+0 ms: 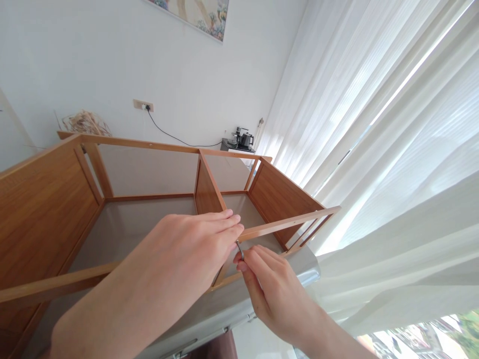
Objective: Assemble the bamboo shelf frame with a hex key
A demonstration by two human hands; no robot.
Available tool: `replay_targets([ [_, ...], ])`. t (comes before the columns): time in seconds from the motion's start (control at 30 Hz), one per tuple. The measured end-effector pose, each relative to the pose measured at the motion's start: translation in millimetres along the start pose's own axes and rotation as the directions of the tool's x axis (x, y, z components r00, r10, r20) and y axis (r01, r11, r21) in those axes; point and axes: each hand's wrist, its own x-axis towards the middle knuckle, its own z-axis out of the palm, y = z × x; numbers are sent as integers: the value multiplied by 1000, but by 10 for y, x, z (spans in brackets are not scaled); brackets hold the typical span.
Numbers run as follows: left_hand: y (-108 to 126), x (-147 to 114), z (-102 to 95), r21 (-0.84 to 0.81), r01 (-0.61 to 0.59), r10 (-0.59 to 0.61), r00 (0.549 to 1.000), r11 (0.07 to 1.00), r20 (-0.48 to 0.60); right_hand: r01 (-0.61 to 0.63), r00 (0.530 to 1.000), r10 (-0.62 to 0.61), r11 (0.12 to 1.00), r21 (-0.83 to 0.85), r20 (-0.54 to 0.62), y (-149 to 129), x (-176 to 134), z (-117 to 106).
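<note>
A wooden cabinet frame (284, 224) with side panels and an upright divider (208, 185) stands in front of me. My left hand (204, 239) lies over the near top rail where the divider meets it. Its fingers are pressed together across the wood, and the thumb is hidden below. Just right of it, my right hand (267, 279) pinches a thin, bent metal hex key (240, 248) between thumb and fingers. The key's upper end meets the front of the rail beside my left fingertips. Whatever fastener it touches is too small to make out.
The frame rests on a pale, glossy tabletop (314, 267). Behind it a small stand carries a dark kettle (246, 140), with a cord running to a wall socket (143, 105). Dry straw-like material (87, 123) shows at the far left. White curtains (374, 124) hang on the right.
</note>
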Motion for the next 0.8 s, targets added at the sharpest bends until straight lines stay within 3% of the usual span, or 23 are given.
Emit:
replay_targets([
  [0.1,-3,7,-9,83,-22,17,998,996,56,28,1000,-28,998,-58,1,6,11,-18],
  [0.37,46,53,-51,88,-36,32,998,995,45,79,997,-81,973,-215,2,18,26,-64],
  [0.8,47,43,-61,89,-43,38,997,995,60,58,998,-56,979,-194,13,-1,51,-79],
])
